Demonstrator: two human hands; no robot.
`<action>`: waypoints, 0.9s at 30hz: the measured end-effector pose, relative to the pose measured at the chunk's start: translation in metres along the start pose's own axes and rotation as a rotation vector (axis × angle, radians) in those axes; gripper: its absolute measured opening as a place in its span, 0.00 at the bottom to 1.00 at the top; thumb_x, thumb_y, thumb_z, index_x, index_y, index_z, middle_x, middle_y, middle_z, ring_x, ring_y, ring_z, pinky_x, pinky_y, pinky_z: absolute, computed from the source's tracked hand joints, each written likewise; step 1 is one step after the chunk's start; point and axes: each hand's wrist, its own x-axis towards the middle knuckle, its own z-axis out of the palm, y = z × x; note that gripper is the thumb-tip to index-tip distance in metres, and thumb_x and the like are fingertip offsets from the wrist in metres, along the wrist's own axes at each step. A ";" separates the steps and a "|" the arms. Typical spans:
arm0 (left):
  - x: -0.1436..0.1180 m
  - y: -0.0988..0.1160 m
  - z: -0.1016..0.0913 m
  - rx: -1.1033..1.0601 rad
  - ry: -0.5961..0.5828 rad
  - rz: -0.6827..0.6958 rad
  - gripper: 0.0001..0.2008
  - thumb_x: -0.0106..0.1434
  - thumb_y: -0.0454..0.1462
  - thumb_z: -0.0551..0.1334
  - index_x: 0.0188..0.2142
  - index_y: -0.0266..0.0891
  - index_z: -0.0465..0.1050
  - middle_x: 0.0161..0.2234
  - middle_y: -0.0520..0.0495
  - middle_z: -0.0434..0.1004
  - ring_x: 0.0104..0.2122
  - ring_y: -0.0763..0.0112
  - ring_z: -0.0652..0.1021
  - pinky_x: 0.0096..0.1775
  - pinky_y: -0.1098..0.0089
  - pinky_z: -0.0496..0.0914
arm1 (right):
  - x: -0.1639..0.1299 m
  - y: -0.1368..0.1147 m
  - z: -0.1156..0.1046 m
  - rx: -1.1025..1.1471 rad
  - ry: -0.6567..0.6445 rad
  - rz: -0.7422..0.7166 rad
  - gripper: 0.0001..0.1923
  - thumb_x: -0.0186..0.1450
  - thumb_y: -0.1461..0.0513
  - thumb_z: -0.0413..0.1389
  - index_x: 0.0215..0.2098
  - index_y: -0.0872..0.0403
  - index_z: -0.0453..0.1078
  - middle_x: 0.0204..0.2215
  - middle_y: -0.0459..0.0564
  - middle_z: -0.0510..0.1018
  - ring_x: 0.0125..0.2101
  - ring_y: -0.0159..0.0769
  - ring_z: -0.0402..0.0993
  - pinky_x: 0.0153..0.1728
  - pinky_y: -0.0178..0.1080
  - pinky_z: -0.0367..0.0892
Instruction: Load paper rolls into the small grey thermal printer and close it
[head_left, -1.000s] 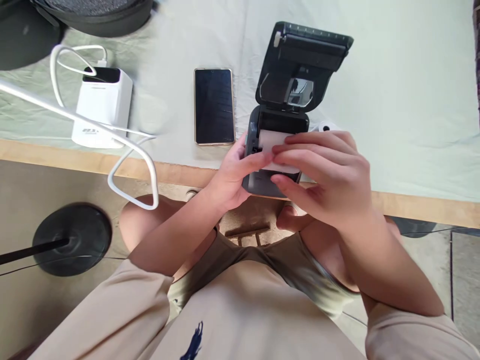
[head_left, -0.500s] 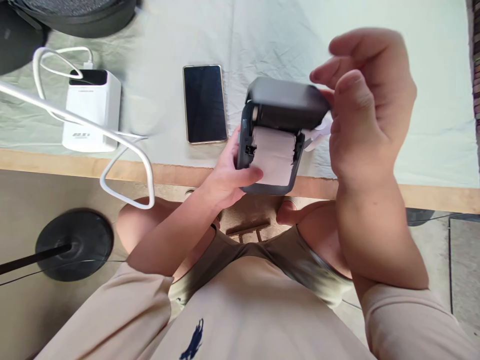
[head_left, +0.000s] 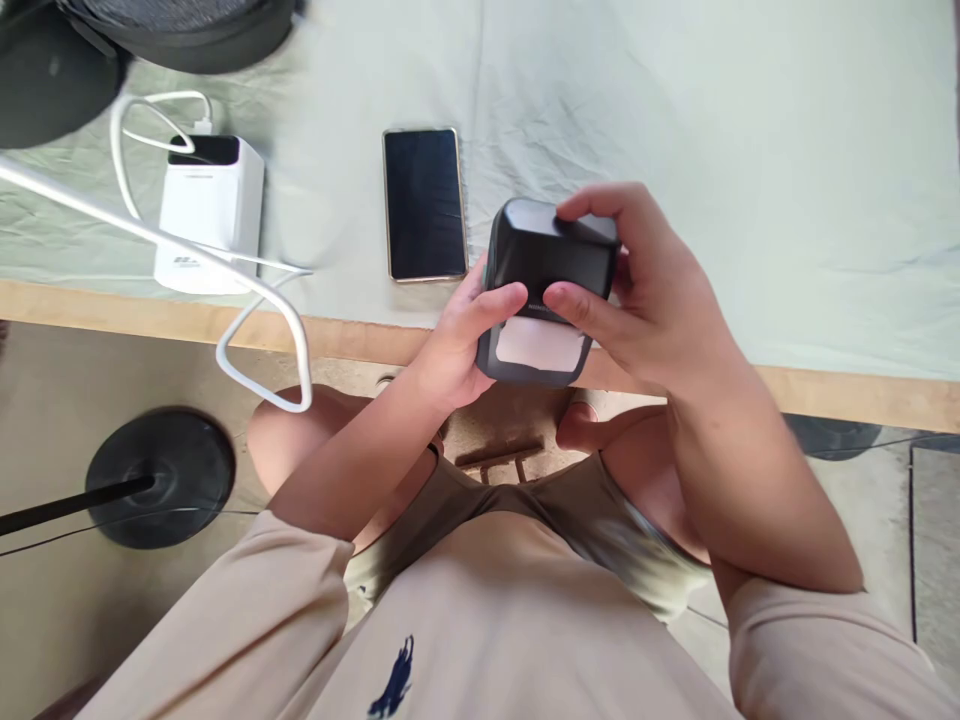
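Note:
A small dark label printer (head_left: 551, 265) is held between both hands, just above the table's front edge. Its lid (head_left: 525, 260) lies down over the body, and white paper (head_left: 538, 345) shows in the lower part. My left hand (head_left: 469, 335) grips the printer's left side, thumb on the front and the other fingers hidden behind. My right hand (head_left: 645, 285) clasps the right side, its thumb on the lid's lower edge and a finger on the top end. A smartphone (head_left: 425, 205) with a dark screen lies on the cloth, left of the printer.
A white power bank (head_left: 208, 215) with a looped white cable (head_left: 296, 350) sits at the left; the cable hangs past the table edge (head_left: 360, 335). Dark rounded cases (head_left: 180, 35) occupy the far left corner. On the floor is a round black stand base (head_left: 161, 480).
The printer's lid has gone from raised to down, covering most of the paper roll. My right hand has come down and left from the raised lid onto the printer. My left hand still holds it.

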 end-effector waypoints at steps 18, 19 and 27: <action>0.013 0.009 0.004 -0.157 0.173 -0.216 0.26 0.86 0.52 0.55 0.55 0.38 0.86 0.42 0.43 0.92 0.62 0.49 0.88 0.67 0.53 0.81 | -0.014 -0.017 -0.023 -0.262 0.038 -0.139 0.30 0.67 0.59 0.70 0.66 0.40 0.76 0.68 0.51 0.84 0.63 0.59 0.86 0.56 0.60 0.89; 0.014 0.008 0.004 -0.151 0.175 -0.221 0.26 0.86 0.52 0.55 0.54 0.38 0.86 0.42 0.43 0.92 0.61 0.48 0.88 0.67 0.53 0.81 | -0.013 -0.018 -0.022 -0.266 0.056 -0.148 0.29 0.66 0.58 0.71 0.65 0.41 0.77 0.67 0.52 0.84 0.62 0.59 0.86 0.54 0.59 0.89; 0.014 0.002 0.000 -0.139 0.114 -0.147 0.25 0.81 0.59 0.61 0.50 0.44 0.86 0.44 0.46 0.92 0.68 0.43 0.85 0.67 0.52 0.81 | -0.002 -0.035 -0.002 -0.282 0.696 -0.178 0.03 0.76 0.57 0.65 0.43 0.45 0.78 0.35 0.43 0.78 0.25 0.32 0.71 0.28 0.46 0.60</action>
